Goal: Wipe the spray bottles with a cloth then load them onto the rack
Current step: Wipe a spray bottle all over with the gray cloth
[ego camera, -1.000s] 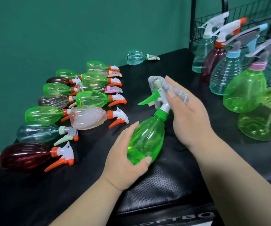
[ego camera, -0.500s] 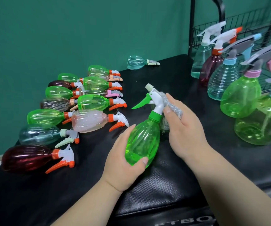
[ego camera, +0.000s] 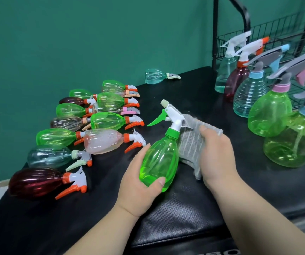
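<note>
While my left hand (ego camera: 138,183) grips the green bottle (ego camera: 159,159) mid-frame, my right hand (ego camera: 216,155), closed on the cloth (ego camera: 190,142), should press firmly along its side

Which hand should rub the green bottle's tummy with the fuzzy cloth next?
The right hand. It already holds the grey ribbed cloth pressed beside the green plastic spray bottle, while the left hand is busy gripping the bottle's base to steady it.
</note>
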